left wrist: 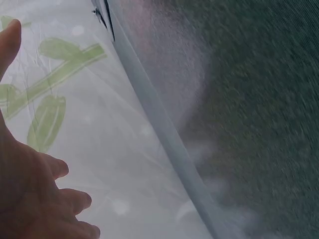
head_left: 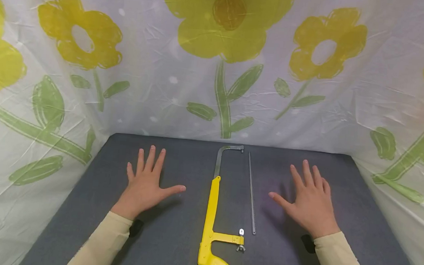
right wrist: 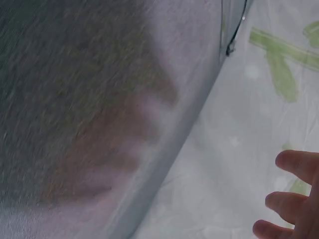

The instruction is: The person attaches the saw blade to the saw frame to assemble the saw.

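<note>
A yellow hacksaw frame (head_left: 211, 208) lies at the middle of the table, its handle toward me and its grey metal arm bent to the right at the far end. Just right of it lies a thin saw blade (head_left: 251, 193), apart from the frame. A wing nut (head_left: 240, 248) sits on the frame's near crosspiece. Left of the frame, my left hand (head_left: 144, 189) is spread above the table and holds nothing. My right hand (head_left: 311, 203) is likewise spread, to the right of the blade. Parts of both hands' fingers show in the wrist views.
The dark grey table (head_left: 173, 230) has its far edge close to a white curtain (head_left: 140, 84) printed with yellow flowers. The curtain also runs along the left and right sides. Both forearms wear beige sleeves (head_left: 102, 240).
</note>
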`<state>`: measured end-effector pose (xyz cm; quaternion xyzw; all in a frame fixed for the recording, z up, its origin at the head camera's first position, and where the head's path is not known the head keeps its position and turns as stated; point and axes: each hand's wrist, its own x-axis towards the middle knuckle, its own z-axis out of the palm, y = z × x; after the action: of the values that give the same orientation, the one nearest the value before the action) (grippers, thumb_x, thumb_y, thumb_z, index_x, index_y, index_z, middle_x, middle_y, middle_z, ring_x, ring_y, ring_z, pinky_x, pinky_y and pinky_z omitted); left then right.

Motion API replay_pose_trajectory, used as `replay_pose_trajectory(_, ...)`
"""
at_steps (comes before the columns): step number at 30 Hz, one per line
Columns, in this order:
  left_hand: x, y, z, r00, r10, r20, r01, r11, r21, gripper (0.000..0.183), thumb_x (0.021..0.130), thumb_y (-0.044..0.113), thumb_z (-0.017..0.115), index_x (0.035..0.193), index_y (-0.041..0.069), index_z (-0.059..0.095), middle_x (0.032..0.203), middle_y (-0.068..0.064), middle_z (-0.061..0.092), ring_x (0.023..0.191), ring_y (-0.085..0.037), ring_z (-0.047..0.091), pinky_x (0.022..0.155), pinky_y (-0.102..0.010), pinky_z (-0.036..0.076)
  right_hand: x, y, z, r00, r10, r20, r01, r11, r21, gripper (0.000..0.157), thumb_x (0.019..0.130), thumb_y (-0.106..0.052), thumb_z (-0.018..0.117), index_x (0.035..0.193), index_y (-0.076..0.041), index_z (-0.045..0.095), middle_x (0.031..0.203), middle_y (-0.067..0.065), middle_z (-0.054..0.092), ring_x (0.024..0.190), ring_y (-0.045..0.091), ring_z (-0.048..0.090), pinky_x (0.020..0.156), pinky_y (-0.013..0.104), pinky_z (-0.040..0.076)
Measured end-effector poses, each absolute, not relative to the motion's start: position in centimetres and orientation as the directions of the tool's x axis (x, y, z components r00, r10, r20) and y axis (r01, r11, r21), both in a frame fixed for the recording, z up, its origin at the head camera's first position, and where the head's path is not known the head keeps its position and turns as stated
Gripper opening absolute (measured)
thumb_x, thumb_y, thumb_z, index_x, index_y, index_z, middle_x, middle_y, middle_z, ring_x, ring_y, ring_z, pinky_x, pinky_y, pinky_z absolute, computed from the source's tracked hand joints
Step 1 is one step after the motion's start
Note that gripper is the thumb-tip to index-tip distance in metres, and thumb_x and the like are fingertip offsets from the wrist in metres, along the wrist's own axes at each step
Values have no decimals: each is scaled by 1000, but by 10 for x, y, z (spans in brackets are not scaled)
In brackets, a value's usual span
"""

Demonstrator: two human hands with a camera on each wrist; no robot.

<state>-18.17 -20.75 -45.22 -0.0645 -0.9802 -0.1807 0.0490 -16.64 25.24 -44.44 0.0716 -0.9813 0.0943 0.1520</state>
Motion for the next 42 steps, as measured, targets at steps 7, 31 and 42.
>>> replay_pose_trajectory(7,-180,-195,-458,-987,124,106,153,922,356,123,70,93,53,160,38,-11,169,-1,-18,155,-37,-20,111,-78,-4,-166,239,-449,-945,-116,306,-176,968,-176,109,78,-86,54,157,-14,37,166,22,23,150,48,21,111,67,22)
replay_pose_trajectory(31,-169,-135,-469,-976,197,89,216,913,345,122,70,94,51,163,33,-1,170,0,-14,157,-36,-11,115,-74,3,-159,196,-475,-947,-177,268,-227,959,-171,109,78,-89,48,158,-17,35,167,18,21,151,45,23,113,66,24)
replay_pose_trajectory(42,-161,-105,-477,-963,264,56,268,907,326,126,69,95,50,164,27,3,171,-6,-3,158,-34,-6,122,-63,13,-153,179,-481,-952,-204,229,-246,953,-175,103,81,-83,54,158,-16,37,166,19,23,149,45,28,113,66,26)
